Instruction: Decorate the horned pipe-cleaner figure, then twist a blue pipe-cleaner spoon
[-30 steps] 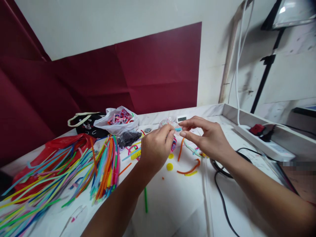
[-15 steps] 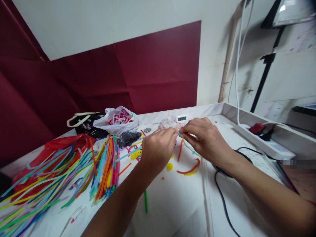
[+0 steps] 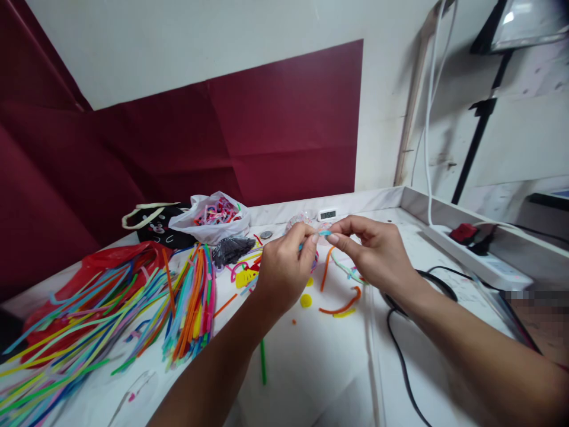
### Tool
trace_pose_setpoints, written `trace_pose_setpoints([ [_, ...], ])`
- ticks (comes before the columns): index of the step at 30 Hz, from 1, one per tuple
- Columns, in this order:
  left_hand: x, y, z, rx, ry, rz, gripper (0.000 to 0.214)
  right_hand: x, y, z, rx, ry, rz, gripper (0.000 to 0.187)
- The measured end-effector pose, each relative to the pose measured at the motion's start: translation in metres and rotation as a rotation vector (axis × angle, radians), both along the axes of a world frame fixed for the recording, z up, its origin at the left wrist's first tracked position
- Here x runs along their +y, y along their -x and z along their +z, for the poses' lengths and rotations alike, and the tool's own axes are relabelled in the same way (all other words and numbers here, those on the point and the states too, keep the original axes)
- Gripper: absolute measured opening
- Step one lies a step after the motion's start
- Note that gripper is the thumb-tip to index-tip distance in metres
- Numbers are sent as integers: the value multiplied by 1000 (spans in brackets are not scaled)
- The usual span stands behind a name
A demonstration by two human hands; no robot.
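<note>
A light blue pipe cleaner (image 3: 325, 233) is pinched between my two hands above the middle of the table. My left hand (image 3: 287, 261) closes thumb and fingers on it, and the hand hides part of its length. At its other end, my right hand (image 3: 371, 246) grips it between thumb and fingertips. Under and beyond the hands lie orange pipe cleaner pieces (image 3: 340, 308), yellow round pieces (image 3: 306, 300) and a pale green strand (image 3: 342, 264). A yellow piece (image 3: 246, 279) lies left of my left hand.
Bundles of coloured pipe cleaners (image 3: 191, 305) and a red bag (image 3: 95, 267) cover the left side. Behind them stand a white bag (image 3: 242, 224) of small pieces and a black pouch (image 3: 171, 234). A power strip (image 3: 489, 261), a black cable (image 3: 402, 362) and a small digital clock (image 3: 328, 214) are also there.
My hands have turned and their fingertips moved slightly apart, showing more of the blue pipe cleaner between them. Its tail left of my left hand has swung down and is less visible.
</note>
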State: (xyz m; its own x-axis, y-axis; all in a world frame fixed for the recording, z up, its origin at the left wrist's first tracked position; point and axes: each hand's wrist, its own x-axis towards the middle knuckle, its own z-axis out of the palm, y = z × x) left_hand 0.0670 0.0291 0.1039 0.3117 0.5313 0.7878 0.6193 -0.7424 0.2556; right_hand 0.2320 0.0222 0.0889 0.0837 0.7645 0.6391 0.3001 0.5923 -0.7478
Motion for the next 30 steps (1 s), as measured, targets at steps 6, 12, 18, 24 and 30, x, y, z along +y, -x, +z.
trace_pose_setpoints([
  [6, 0, -2, -2, -46, -22, -27, 12, -1, 9, -2, 236, 74, 50, 7],
  [12, 0, -4, -5, -59, -31, -19, 13, -3, 17, -2, 499, 132, 151, 16],
  [18, 0, -6, -7, -65, 17, -37, 14, -4, 27, -4, 743, 240, 255, 22],
  [24, 4, -2, -5, -40, 46, -8, 14, 1, 26, -5, 732, 342, 312, 27],
  [30, 7, 6, 0, 86, 7, 60, 16, 4, -2, 3, 220, 248, 216, 29],
])
